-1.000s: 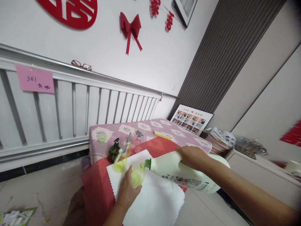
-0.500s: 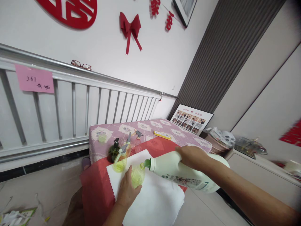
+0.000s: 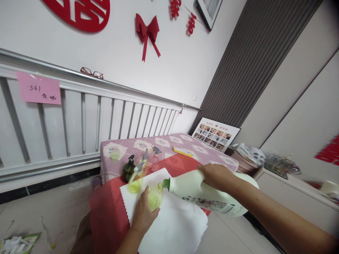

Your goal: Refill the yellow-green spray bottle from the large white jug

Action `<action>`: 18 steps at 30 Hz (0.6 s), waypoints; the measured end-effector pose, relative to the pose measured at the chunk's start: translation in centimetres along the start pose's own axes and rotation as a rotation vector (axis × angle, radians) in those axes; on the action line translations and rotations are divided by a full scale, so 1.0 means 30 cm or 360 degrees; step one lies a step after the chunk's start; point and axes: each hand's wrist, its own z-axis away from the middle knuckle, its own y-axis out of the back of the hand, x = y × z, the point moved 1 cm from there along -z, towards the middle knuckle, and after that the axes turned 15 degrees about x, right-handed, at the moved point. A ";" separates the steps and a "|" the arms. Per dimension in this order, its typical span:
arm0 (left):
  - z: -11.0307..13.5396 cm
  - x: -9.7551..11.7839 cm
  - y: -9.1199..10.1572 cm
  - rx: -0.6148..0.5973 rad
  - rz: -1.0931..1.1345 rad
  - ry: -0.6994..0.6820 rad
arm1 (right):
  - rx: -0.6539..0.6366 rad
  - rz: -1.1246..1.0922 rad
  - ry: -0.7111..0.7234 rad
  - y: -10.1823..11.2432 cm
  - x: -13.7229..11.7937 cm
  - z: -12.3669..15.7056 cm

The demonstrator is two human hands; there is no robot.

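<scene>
My left hand (image 3: 144, 213) is wrapped round a clear yellowish bottle (image 3: 155, 198) that has no spray head on its neck. In my right hand (image 3: 215, 176) is the handle of a large pale green detergent jug (image 3: 190, 188), tipped onto its side. The jug's green spout meets the mouth of the small bottle; whether liquid is flowing I cannot tell. Left of my hand stand a yellow spray bottle (image 3: 135, 184), a dark green pump bottle (image 3: 128, 169), an amber spray bottle (image 3: 144, 165) and a pink spray bottle (image 3: 154, 160). A white scalloped cloth (image 3: 172, 225) lies beneath the work.
The table wears a purple patterned cover (image 3: 164, 143) and a red cloth (image 3: 106, 208). A yellow box (image 3: 182, 152) and a small greenish cup (image 3: 115, 155) sit farther back. A white radiator (image 3: 90, 123) runs behind; a cabinet (image 3: 275, 194) stands at right.
</scene>
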 end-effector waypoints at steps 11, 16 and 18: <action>0.002 -0.006 -0.005 0.0016 0.0130 0.0049 | -0.0012 -0.0005 -0.0023 -0.007 0.004 -0.001; 0.002 -0.002 -0.002 0.0009 0.0147 0.0042 | -0.0014 -0.0013 -0.0018 -0.012 0.005 -0.002; 0.003 0.001 0.001 0.0005 0.0138 0.0042 | -0.0011 -0.0017 -0.0015 -0.014 0.006 -0.003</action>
